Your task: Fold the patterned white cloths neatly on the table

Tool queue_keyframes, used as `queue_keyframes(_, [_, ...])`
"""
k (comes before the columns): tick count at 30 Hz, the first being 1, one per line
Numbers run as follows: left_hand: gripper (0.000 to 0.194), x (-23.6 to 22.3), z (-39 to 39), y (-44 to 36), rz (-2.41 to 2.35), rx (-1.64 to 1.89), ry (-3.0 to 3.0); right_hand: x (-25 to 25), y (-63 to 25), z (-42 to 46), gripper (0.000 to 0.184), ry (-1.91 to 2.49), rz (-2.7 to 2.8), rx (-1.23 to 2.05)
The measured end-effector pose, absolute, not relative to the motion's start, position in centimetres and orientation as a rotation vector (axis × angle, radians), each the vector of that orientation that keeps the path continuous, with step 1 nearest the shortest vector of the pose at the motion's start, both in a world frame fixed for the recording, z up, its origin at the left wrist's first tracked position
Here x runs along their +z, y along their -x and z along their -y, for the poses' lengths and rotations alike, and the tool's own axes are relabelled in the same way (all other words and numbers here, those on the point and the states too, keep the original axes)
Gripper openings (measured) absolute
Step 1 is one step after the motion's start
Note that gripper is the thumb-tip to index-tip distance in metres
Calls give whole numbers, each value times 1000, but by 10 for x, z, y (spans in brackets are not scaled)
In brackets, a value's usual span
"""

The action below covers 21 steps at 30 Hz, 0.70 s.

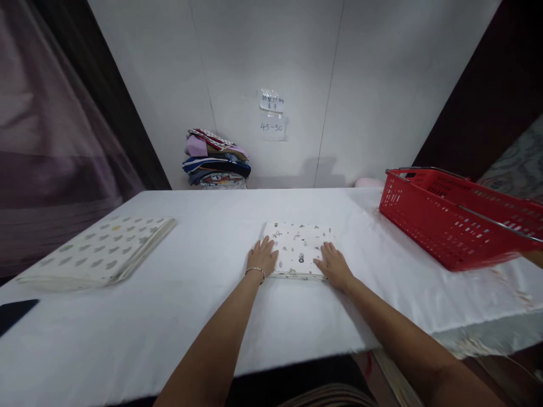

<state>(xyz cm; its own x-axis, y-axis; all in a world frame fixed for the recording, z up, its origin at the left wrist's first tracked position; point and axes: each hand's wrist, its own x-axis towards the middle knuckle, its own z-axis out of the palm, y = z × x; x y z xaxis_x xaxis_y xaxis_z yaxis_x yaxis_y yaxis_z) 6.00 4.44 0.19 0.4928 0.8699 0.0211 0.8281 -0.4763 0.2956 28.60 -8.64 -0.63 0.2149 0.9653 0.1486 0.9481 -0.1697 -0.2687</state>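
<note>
The left hand (262,257) and right hand (335,268), fingers spread apart, touch opposite sides of a folded, rectangular white cloth with small printed motifs (298,244), left of the red perforated plastic basket (441,217).

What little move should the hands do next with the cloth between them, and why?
Perhaps pat the folded cloth smooth along its edges: the left hand and right hand rest open at its opposite sides, and its layers show at the front.

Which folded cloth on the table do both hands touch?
The smaller cloth with scattered small motifs, under left hand and right hand; the larger cloth, farther left, lies untouched.
</note>
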Motion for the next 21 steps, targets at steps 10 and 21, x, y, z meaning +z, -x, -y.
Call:
queue_keyframes(10, [48,-3,-46,-60,-1456,264,-2495,3,-298,72,56,2349,1847,280])
queue_keyframes(21, [50,-3,-44,-60,-1454,248,-2485,-12,-331,18,64,2403,1678,186])
